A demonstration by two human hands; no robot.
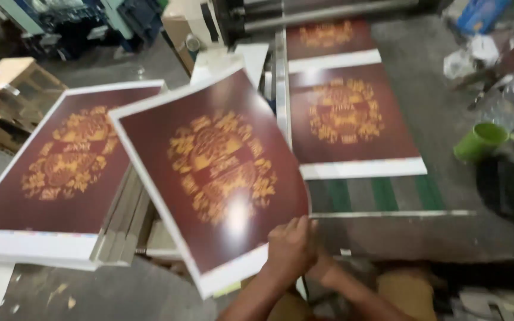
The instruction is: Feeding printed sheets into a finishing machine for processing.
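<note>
Maroon glossy sheet (215, 166) with gold ornament and white margins, lifted and tilted between the stack (60, 172) and the conveyor (382, 196). Left hand (290, 244) pinches its lower right corner, fingers closed on the edge. Right hand (322, 267) mostly hidden beneath; finger state cannot be told.

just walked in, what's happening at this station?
A person holds a glossy maroon printed sheet with a gold ornamental design and white border by its lower corner, both hands together there: left hand on top, right hand mostly hidden beneath. The sheet is lifted and tilted between a stack of matching sheets on the left and more matching sheets on the green-striped conveyor. A green plastic cup lies at right.
</note>
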